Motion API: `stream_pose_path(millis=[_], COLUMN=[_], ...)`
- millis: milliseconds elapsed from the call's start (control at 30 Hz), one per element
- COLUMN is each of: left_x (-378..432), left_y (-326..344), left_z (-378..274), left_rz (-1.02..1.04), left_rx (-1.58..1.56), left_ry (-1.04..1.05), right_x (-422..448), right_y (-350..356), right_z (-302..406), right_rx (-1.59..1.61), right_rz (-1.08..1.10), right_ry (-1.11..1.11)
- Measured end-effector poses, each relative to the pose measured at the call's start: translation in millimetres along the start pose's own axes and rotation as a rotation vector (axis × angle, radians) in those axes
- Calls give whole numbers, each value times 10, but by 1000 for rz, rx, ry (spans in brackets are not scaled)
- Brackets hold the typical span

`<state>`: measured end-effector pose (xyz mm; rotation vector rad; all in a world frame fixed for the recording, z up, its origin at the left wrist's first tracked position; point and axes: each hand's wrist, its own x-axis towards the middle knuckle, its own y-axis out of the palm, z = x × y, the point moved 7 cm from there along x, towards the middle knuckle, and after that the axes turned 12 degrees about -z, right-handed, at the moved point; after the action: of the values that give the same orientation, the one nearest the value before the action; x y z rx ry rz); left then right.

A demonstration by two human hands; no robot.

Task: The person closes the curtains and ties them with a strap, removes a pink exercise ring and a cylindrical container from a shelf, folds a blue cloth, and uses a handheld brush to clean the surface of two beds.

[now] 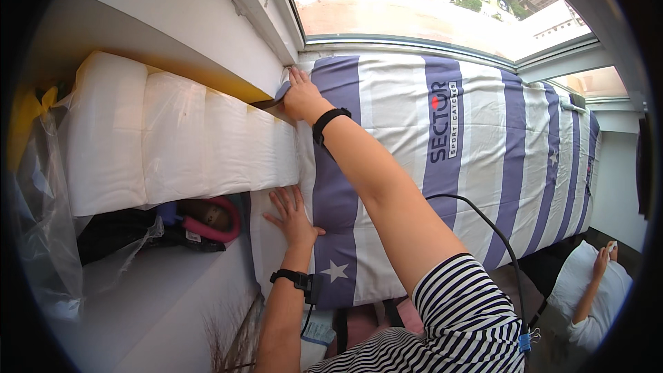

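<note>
A white and purple-grey striped cover [481, 134], wrinkled and bearing printed writing and stars, lies over a long padded surface below the window. My left hand [294, 220] is flat on its left end near the front, fingers spread. At the far left corner, against the wall, my right hand [303, 94] touches the cover, its visible fingers together. A loose purple-grey flap [281, 91] sticks out beside that hand; my thumb's hold on it is hidden. Between my hands, the end of a plastic-wrapped white stack [217, 140] comes close to the cover's left edge.
The window [393, 15] runs along the back. At left are clear plastic [46, 217] and a black bag [124, 233] with a pink curved object [233, 223]. A black cable [481, 212] arcs from my sleeve. At lower right, another person's hands hold white cloth [575, 274].
</note>
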<state>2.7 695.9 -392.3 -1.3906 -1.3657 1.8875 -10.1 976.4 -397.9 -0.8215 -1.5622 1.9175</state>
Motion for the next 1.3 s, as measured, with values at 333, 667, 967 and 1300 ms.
stream_pose_path(millis=[333,667,967,1300], left_x=[26,-26,-328,-2005], left_y=[36,1,6,1005], left_z=[21,-10,458,1658], left_rz=[-69,-92,-416,-441], left_rx=[11,9,-204,-225], left_ry=[11,6,312,45], right_x=[-1477,-2091,-3101,-3914], right_y=[-376,38,-166,284], right_z=[-943,-106,-410,491], right_rx=[255,442,1189,478], right_rz=[-561,-455,-539,-331], right_ry=[317,206,310,142])
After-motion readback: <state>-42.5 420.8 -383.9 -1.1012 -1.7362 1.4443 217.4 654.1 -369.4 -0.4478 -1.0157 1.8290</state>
